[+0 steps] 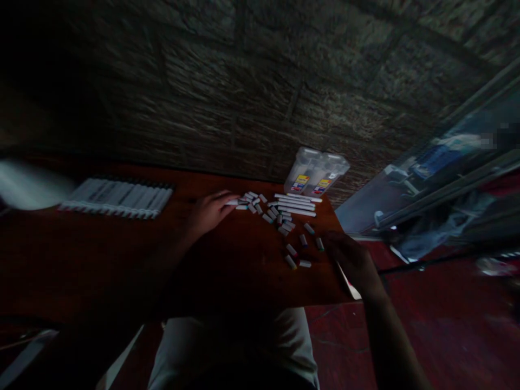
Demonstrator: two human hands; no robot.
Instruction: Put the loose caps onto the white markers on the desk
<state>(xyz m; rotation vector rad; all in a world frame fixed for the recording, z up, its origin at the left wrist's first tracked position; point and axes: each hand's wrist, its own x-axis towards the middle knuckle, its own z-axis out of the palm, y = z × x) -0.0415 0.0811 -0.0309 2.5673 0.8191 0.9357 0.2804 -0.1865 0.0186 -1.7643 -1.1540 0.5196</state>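
My left hand [212, 212] reaches over the wooden table with its fingers closed on a small white marker cap [232, 202], at the left end of a loose group of caps. Several short caps with coloured ends, such as one nearby cap [290, 262], lie scattered between my hands. Behind them, several white marker bodies [297, 206] lie side by side. At the table's right edge, my right hand [352, 262] is over a flat white-edged object [354, 291] with some pink on it. Shadow and blur hide that hand's fingers.
A long row of white markers [117, 197] lies on the left of the table [244, 260]. A clear plastic case [314, 170] with coloured labels stands against the stone wall [260, 97]. A blurred pale object [32, 187] is at far left. Red floor [426, 309] shows right.
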